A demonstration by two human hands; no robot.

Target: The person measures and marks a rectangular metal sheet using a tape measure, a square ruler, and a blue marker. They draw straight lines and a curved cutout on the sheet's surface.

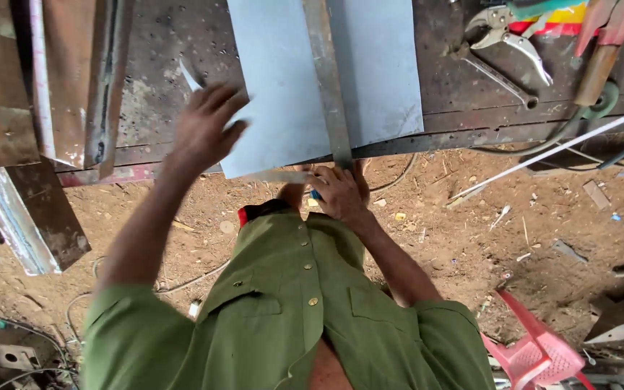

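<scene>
Your left hand lies spread flat on the grey sheet at the bench edge. Your right hand, at five o'clock from it, pinches the metal strip. Press firmly so neither slips.

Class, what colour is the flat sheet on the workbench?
Pale grey-blue sheet, plain and unpatterned; the head view shows it.
</scene>
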